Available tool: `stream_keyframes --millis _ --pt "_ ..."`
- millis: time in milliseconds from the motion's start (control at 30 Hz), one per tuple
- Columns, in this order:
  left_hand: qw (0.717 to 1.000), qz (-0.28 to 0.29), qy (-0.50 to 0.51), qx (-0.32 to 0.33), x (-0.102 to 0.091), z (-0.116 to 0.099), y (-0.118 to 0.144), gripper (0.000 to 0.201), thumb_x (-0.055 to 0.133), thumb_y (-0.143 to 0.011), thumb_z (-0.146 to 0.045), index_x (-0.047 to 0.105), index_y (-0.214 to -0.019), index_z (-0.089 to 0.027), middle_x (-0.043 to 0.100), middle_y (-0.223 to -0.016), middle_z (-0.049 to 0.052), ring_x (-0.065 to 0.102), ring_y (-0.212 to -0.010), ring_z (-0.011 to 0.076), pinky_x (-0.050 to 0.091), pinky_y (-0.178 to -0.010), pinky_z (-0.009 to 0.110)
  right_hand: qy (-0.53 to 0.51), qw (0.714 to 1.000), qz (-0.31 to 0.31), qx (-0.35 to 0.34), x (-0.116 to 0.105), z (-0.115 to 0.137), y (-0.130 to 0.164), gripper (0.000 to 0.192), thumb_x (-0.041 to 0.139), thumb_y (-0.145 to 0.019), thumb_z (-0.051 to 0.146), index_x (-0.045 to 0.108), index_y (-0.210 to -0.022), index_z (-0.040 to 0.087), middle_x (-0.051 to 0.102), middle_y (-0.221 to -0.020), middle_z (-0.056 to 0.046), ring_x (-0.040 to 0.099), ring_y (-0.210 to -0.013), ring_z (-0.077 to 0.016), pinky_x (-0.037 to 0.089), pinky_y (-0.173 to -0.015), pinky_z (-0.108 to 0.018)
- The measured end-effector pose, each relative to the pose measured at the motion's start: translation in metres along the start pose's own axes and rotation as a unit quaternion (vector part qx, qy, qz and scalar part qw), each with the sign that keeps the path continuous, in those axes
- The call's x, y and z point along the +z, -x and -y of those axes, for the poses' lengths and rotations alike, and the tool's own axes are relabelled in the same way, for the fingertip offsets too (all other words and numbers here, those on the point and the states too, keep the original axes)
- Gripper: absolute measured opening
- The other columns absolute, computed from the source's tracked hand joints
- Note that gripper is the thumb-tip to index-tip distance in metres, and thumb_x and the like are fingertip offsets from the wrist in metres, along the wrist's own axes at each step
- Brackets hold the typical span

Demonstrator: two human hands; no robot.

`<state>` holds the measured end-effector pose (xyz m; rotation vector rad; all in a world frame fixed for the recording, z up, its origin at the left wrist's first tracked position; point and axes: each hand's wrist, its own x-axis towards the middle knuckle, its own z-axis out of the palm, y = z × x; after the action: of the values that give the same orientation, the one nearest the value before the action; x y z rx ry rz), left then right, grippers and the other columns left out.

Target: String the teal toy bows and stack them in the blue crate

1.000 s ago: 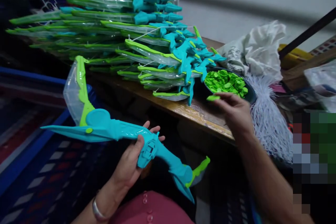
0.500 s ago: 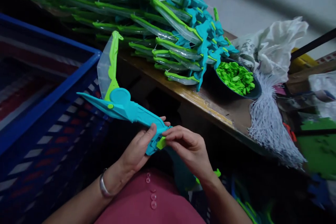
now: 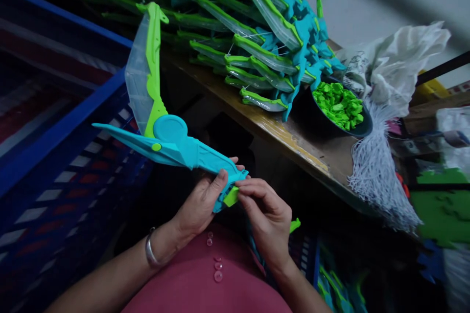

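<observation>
Nearest us, the left hand (image 3: 200, 203) grasps the middle of a turquoise bow-shaped body (image 3: 211, 155), thumb on its face and fingers around its back. To its right, the right hand (image 3: 268, 215) pinches a small green piece (image 3: 231, 196) between thumb and fingertips, against the body's centre; whether the piece is seated or merely touching, we cannot tell. For good work here, we judge that the left hand should brace the body from behind, its thumb clear of the contact, while the right squares the piece's edges before pressing evenly; a tilted push could jam it. Beyond the left hand, we see the body's upper green limb (image 3: 153, 71) with its clear panel; left of it stands a blue crate (image 3: 55, 142). Past the right hand lie a table (image 3: 271, 127), a bowl (image 3: 367, 129) of similar green pieces and hanging white cords (image 3: 382, 181). Farther still, ahead of both hands, we note stacked bows (image 3: 264, 54).
</observation>
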<state>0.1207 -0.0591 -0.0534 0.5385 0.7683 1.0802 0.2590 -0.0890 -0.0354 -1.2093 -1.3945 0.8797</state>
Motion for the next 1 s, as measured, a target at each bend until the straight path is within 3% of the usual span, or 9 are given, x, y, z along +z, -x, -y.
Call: stream_keyframes --millis 167,300,467,633,700,767,833,1000 --pt "1.000 0.009 -0.011 0.005 -0.002 0.001 0.000 0.055 0.065 -0.094 -0.059 0.060 -0.134 -0.021 0.066 -0.134 0.011 0.063 -0.125 0.0276 0.051 -0.107 0.037 0.014 1.000 0.008 -0.003 -0.001 0.001 -0.002 0.021 0.069 -0.092 0.006 0.075 -0.096 0.026 0.073 -0.099 0.001 0.068 -0.095 -0.0139 0.055 -0.090 -0.027" --pt "0.999 0.024 -0.041 0.013 -0.013 0.003 0.001 0.052 0.061 -0.097 -0.057 0.058 -0.136 -0.023 0.062 -0.141 0.012 0.057 -0.133 0.0305 0.045 -0.114 0.043 0.084 0.996 0.021 -0.038 0.000 -0.001 -0.002 0.022 0.067 -0.094 0.008 0.073 -0.102 0.027 0.069 -0.107 -0.001 0.066 -0.099 -0.0149 0.055 -0.085 -0.028" --pt "0.980 0.110 -0.162 0.024 -0.030 -0.005 0.005 0.079 0.085 -0.079 -0.046 0.048 -0.146 -0.028 0.052 -0.151 0.010 0.045 -0.143 0.0360 0.038 -0.121 0.049 0.134 0.990 0.010 -0.039 0.004 -0.003 0.003 0.016 0.070 -0.093 0.016 0.070 -0.105 0.027 0.060 -0.114 -0.003 0.062 -0.102 -0.0165 0.054 -0.084 -0.029" --pt "0.942 0.130 -0.302 0.064 -0.030 -0.017 0.009 0.076 0.077 -0.082 -0.030 0.045 -0.150 -0.028 0.054 -0.149 0.009 0.048 -0.141 0.0324 0.040 -0.121 0.045 0.087 0.995 0.045 0.020 -0.003 -0.003 -0.004 0.045 0.077 -0.091 0.034 0.059 -0.133 0.032 0.053 -0.139 -0.006 0.051 -0.130 -0.0243 0.048 -0.105 -0.038" --pt "0.920 0.136 -0.360 0.072 -0.027 -0.019 0.011 0.075 0.075 -0.082 -0.029 0.045 -0.151 -0.028 0.057 -0.147 0.009 0.050 -0.139 0.0330 0.043 -0.118 0.046 0.052 0.991 0.113 0.055 -0.011 -0.005 -0.010 0.059 0.078 -0.090 0.044 0.053 -0.143 0.034 0.048 -0.150 -0.006 0.046 -0.139 -0.0266 0.046 -0.109 -0.039" --pt "0.900 0.140 -0.406 0.073 -0.023 -0.019 0.014 0.070 0.072 -0.083 -0.029 0.047 -0.149 -0.027 0.060 -0.142 0.010 0.054 -0.135 0.0335 0.045 -0.117 0.048 -0.005 0.975 0.198 0.098 -0.020 -0.007 -0.015 0.068 0.077 -0.089 0.050 0.048 -0.149 0.035 0.051 -0.151 -0.005 0.050 -0.137 -0.0257 0.048 -0.106 -0.036" --pt "0.884 0.134 -0.441 0.075 -0.020 -0.017 0.016 0.064 0.068 -0.085 -0.031 0.051 -0.146 -0.027 0.064 -0.137 0.010 0.057 -0.132 0.0334 0.046 -0.116 0.049 -0.056 0.960 0.245 0.127 -0.025 -0.010 -0.018 0.068 0.076 -0.091 0.048 0.046 -0.150 0.035 0.056 -0.146 -0.003 0.056 -0.130 -0.0231 0.049 -0.103 -0.033" --pt "0.857 0.095 -0.503 0.060 -0.016 -0.007 0.020 0.051 0.060 -0.090 -0.037 0.057 -0.139 -0.025 0.067 -0.130 0.011 0.059 -0.130 0.0337 0.045 -0.116 0.052 -0.146 0.952 0.229 0.140 -0.028 -0.016 -0.019 0.054 0.077 -0.091 0.031 0.054 -0.140 0.030 0.061 -0.142 -0.002 0.058 -0.128 -0.0195 0.046 -0.108 -0.031"
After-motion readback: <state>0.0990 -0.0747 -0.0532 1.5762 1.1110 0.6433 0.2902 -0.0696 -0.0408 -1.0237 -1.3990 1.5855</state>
